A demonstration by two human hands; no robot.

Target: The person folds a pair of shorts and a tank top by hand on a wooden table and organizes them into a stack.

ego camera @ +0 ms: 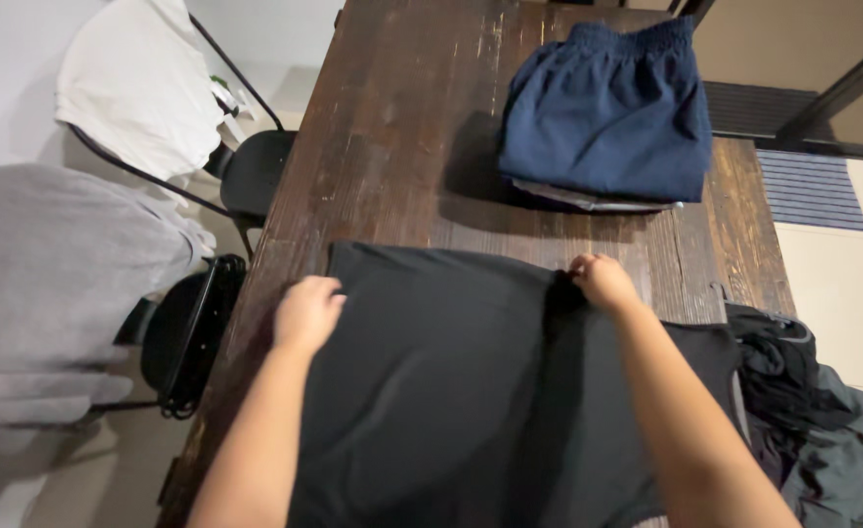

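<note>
Head view: left hand (306, 311) flat on black garment (451, 391) spread on bench (392, 147), right hand (603, 281) pinching its far edge; risk: uneven pull could skew the fold or slide fabric off the near edge.

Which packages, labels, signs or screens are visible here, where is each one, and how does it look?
None in view: only a wooden table with clothes, and chairs draped with garments.
Possible tag: a small green and white spot on the white garment, too small to tell.
</note>
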